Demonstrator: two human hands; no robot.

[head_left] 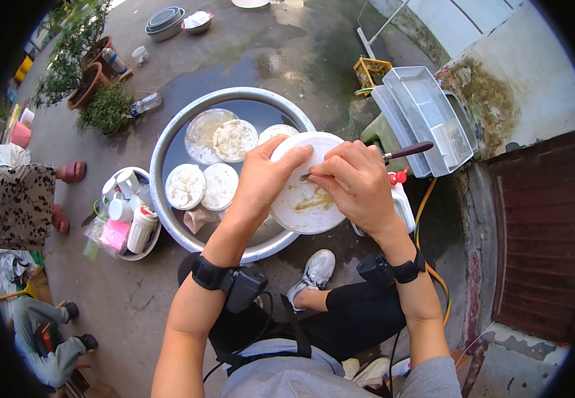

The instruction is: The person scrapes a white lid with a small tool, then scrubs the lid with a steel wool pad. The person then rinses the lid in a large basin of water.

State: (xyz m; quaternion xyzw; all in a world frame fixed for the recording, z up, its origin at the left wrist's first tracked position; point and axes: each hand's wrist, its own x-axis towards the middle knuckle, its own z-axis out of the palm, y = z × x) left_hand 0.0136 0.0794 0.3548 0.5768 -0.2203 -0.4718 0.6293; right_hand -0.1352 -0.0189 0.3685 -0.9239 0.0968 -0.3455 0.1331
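Observation:
My left hand [267, 171] grips the upper left edge of a white round lid [311, 215], thumb on its face. The lid is tilted over the basin and bears yellow-brown smears. My right hand [352, 182] is closed around a slim metal tool with a dark handle [412, 150]; its tip touches the lid's face. The tool's exact kind is hidden by my fingers. Below, a large metal basin [161, 156] of water holds several dirty round lids, among them one white lid [221, 186] and a clear one [202, 134].
Left of the basin stands a tub [157, 247] of cups and bottles. Plastic bins [427, 113] and a white jug [403, 207] are at the right, near a yellow hose [422, 212]. Potted plants [105, 106] stand at the left, and people sit farther left.

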